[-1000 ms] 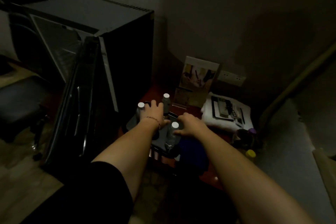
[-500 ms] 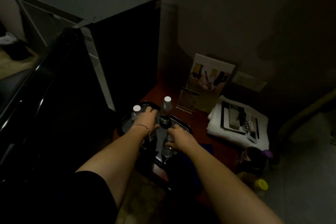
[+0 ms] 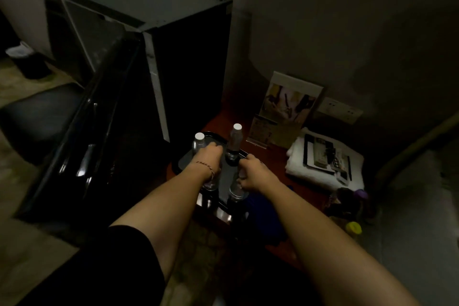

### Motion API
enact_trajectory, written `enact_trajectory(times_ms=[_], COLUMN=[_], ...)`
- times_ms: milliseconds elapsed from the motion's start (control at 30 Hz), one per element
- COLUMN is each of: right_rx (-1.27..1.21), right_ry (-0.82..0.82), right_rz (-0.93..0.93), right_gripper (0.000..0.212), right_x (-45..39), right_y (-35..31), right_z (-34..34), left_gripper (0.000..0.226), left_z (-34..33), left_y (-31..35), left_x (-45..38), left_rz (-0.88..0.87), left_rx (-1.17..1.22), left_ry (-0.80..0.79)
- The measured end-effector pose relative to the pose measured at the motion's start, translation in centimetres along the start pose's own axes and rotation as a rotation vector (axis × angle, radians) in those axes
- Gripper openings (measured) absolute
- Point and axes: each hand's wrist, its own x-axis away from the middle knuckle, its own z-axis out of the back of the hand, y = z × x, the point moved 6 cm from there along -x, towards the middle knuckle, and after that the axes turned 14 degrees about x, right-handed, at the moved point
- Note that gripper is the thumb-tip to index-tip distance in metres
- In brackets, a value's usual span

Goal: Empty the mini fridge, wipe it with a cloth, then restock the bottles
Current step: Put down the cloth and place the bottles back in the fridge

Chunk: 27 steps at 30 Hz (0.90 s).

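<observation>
A black tray (image 3: 182,160) sits on a red-brown table beside the black mini fridge (image 3: 188,62), whose door (image 3: 84,136) stands open to the left. Two clear bottles with white caps stand at the tray's back: one on the left (image 3: 199,137), one on the right (image 3: 236,131). My left hand (image 3: 207,156) curls over the top of a nearer bottle (image 3: 210,184). My right hand (image 3: 250,174) grips the top of another near bottle (image 3: 236,191). Both caps are hidden under my fingers. A dark blue cloth (image 3: 263,206) lies under my right forearm.
A folded white towel (image 3: 310,171) with a dark booklet and small items lies right of the tray. A picture card (image 3: 290,102) leans on the wall by a socket (image 3: 339,113). A yellow cap (image 3: 354,227) and purple-capped bottle (image 3: 359,194) sit at the table's right end.
My right hand has closed over the near bottle's cap, which showed a second ago. My left hand has settled lower on its bottle. The view has tilted down and closer.
</observation>
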Motion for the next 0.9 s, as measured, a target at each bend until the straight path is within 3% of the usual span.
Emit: enact_trajectory(times_ms=[467,633,900], right_rx=[-0.008,-0.028,-0.050], right_ry=[0.141,0.108,0.118], right_rz=[-0.338,-0.382,-0.365], right_gripper=[0.030,0.018,0.024], right_x=[18.0,23.4,29.5], right_y=[-6.8,-9.5,-16.2], right_z=[4.5,4.0,2.0], left_gripper=[0.026,0.029,0.034], left_z=[5.5,5.8,6.8], left_y=[6.9,6.7,2.5], left_x=[17.1,22.6,32.8], left_rz=[-0.273,-0.277,-0.263], left_rx=[-0.002,0.038,0.020], left_ry=[0.033,-0.024,-0.096])
